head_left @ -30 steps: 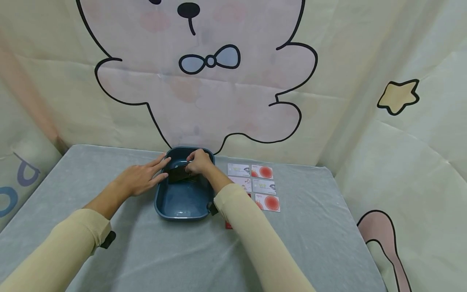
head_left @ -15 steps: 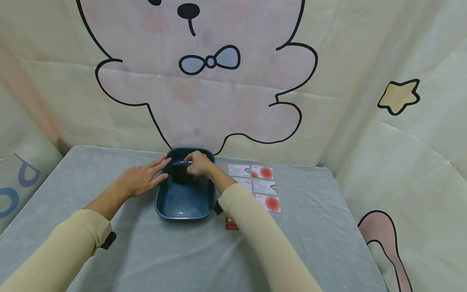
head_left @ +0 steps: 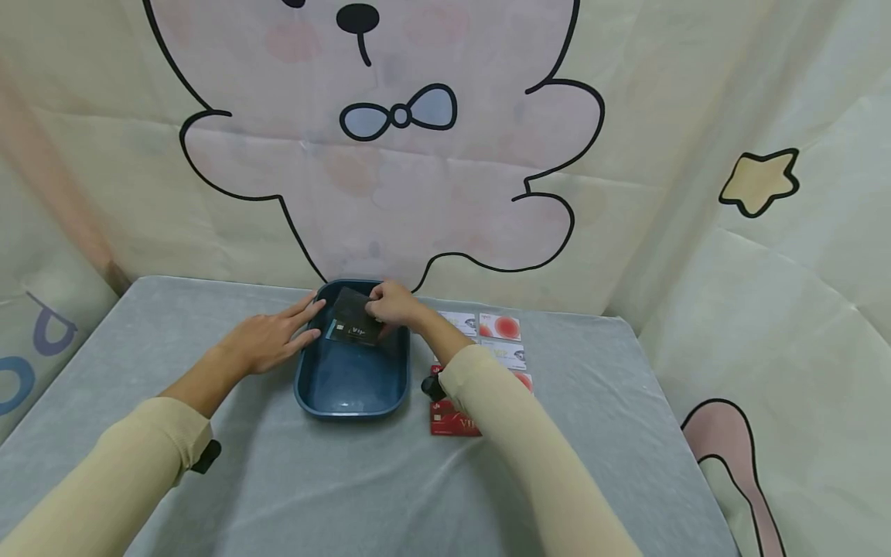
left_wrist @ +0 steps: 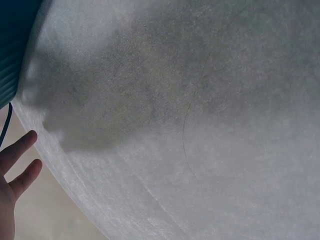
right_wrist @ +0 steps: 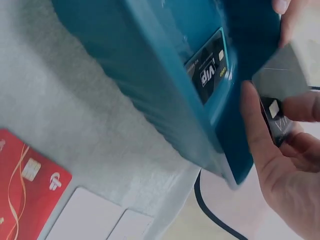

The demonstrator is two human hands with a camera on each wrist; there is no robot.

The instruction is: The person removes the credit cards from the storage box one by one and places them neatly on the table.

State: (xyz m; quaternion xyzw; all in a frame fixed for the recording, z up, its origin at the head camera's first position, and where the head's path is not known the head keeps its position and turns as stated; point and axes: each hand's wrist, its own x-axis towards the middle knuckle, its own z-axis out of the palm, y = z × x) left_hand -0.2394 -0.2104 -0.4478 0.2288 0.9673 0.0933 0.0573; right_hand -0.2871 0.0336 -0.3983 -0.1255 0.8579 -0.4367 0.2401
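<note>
My right hand (head_left: 395, 304) pinches a dark bank-type card (right_wrist: 276, 120) with a chip between thumb and fingers. In the right wrist view a pale glare covers part of the card. It is held above the far half of a deep blue tray (head_left: 302, 383). Inside the tray lies a black card (right_wrist: 212, 68) printed "Vip", also with a chip; the held card overlaps it in the head view. My left hand (head_left: 267, 340) rests with fingers extended against the tray's left rim. Two of its fingers (left_wrist: 25, 177) show in the left wrist view.
Right of the tray, several cards lie in rows on the grey cloth (head_left: 592, 433): white ones (head_left: 506, 356), one with a red circle (head_left: 500, 326), and a red card (head_left: 452, 422) at the front. My right forearm covers some. A printed curtain (head_left: 445, 201) hangs behind.
The right hand has moved slightly right and toward the far side with the held card. The printed black card in the tray now shows. The left hand has stayed at the rim.
</note>
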